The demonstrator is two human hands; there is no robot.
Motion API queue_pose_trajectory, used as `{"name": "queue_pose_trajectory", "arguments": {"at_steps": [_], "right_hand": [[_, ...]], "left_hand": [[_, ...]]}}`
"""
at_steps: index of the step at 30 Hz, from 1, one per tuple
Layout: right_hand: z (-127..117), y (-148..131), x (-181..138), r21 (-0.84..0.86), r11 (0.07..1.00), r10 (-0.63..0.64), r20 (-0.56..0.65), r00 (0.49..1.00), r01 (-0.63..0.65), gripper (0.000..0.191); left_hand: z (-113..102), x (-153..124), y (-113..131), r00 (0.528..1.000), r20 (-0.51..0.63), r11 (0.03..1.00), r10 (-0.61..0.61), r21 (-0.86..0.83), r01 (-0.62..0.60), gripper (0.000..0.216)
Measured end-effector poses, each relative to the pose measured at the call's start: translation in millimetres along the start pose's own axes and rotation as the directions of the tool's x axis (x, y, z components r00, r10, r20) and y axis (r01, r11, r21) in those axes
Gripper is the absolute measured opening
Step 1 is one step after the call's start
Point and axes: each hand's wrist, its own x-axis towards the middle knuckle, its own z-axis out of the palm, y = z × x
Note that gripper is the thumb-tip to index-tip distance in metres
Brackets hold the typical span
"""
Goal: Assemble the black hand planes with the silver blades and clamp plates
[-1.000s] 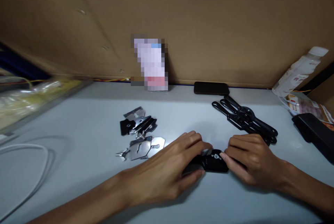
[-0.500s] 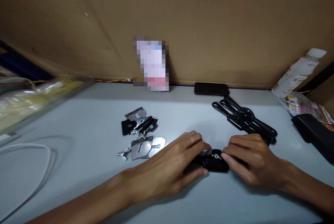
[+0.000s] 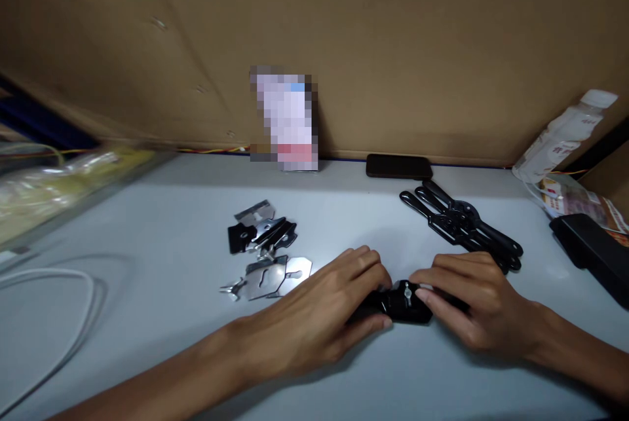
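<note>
A black spokeshave [image 3: 417, 311] lies low over the table between my hands, with a small silver wing screw [image 3: 407, 294] on its middle. My left hand [image 3: 339, 303] is closed around the left end of the spokeshave, hiding that handle. Curled over the right end is my right hand [image 3: 474, 300], its thumb and forefinger tips just right of the wing screw; whether they touch it I cannot tell. Left of my hands lie loose metal blades and cap plates [image 3: 265, 277], with several silver screws [image 3: 234, 289] among them.
Several black spokeshave bodies [image 3: 459, 221] are piled at the right. Behind them are a dark phone [image 3: 399, 166], a plastic bottle [image 3: 560, 136] and a black object [image 3: 590, 257]. A white cable [image 3: 91, 303] loops at the left, near a clear plastic bag [image 3: 63, 192].
The wing screw has turned from lying crosswise to pointing up and down in the view. My right forefinger has shifted slightly left and away from the thumb. My left hand keeps its hold.
</note>
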Motion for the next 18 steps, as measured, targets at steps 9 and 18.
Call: {"name": "queue_pose_trajectory", "arguments": {"at_steps": [9,18], "right_hand": [[-4.8,-0.1,-1.7,-0.149,0.985,-0.079,0.041,0.996,0.085,0.024],[-2.7,2.5,-1.3,-0.154,0.986,-0.058,0.067,0.996,0.068,0.026]], "left_hand": [[2.8,0.5,0.1,1.0,-0.022,0.998,0.01,0.063,-0.009,0.007],[1.4,1.7,2.0,1.0,0.008,0.997,0.009,0.074,-0.01,0.033]]}}
